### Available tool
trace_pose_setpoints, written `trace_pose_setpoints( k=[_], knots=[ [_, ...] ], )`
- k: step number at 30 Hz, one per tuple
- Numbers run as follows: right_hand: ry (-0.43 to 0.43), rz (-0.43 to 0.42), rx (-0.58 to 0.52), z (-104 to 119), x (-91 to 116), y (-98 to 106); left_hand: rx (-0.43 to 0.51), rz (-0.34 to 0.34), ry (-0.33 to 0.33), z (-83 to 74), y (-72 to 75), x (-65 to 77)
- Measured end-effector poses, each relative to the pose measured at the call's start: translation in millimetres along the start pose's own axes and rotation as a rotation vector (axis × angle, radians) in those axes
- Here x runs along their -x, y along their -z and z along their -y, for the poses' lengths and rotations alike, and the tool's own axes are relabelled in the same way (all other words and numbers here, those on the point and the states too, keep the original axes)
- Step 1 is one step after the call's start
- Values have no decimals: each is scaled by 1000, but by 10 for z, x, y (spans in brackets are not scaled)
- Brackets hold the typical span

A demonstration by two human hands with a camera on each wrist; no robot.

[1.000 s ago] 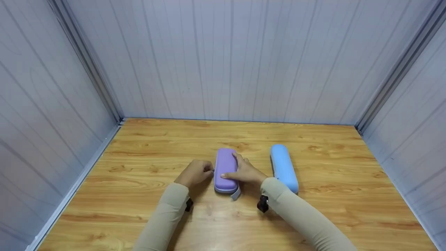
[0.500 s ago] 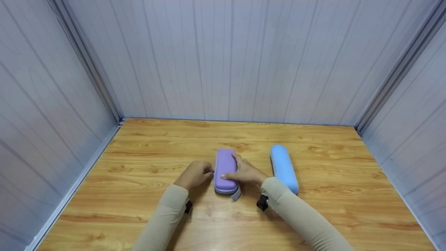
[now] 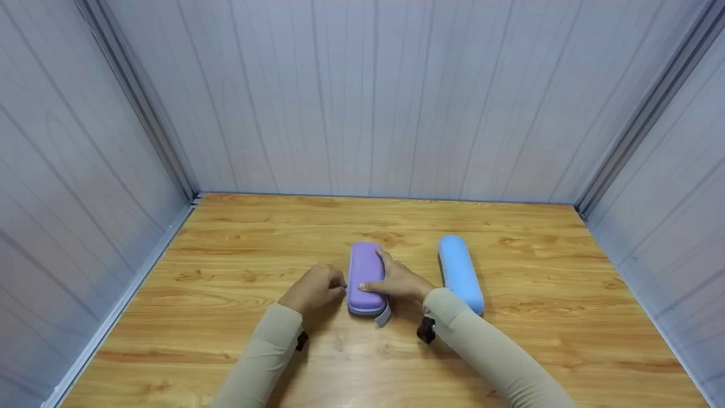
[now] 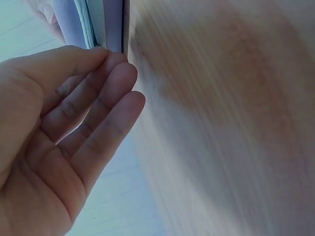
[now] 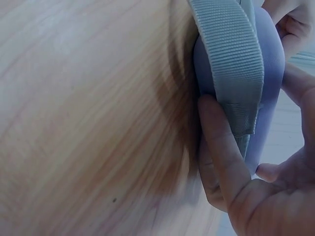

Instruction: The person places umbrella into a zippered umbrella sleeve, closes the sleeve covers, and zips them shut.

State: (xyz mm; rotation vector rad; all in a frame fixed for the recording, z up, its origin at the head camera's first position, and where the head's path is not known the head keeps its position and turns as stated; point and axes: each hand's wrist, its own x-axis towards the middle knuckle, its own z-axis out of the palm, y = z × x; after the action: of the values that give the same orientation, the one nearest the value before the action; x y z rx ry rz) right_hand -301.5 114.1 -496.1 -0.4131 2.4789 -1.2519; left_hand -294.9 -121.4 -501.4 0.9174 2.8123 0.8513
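Observation:
A purple zip case (image 3: 366, 265) lies lengthwise on the wooden table, lid up and closed as far as I can see. My right hand (image 3: 401, 281) grips it from the right, thumb on the lid and fingers along the side. In the right wrist view those fingers touch the side by a ribbed grey strap (image 5: 229, 56), which hangs from the near end. At the left side, my left hand (image 3: 317, 288) pinches with thumb and forefinger at the zip seam (image 4: 90, 22). A small dark zip pull shows at its fingertips in the head view, mostly hidden.
To the right of my right hand lies a light blue case (image 3: 461, 272), close to the right forearm. Pale panelled walls (image 3: 362, 102) enclose the wooden table (image 3: 238, 238) at the back and both sides.
My left hand has slid a little toward me along the left side of the purple case. The right hand and both cases have stayed put.

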Motion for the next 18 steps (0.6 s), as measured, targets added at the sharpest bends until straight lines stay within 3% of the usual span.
trace_pose_setpoints(
  k=[7, 18],
  knots=[
    [-12, -11, 2, -15, 8, 1, 1, -8, -41, -22, -16, 41],
    [-10, -2, -16, 14, 26, -12, -3, -20, -46, -53, -10, 129]
  ],
)
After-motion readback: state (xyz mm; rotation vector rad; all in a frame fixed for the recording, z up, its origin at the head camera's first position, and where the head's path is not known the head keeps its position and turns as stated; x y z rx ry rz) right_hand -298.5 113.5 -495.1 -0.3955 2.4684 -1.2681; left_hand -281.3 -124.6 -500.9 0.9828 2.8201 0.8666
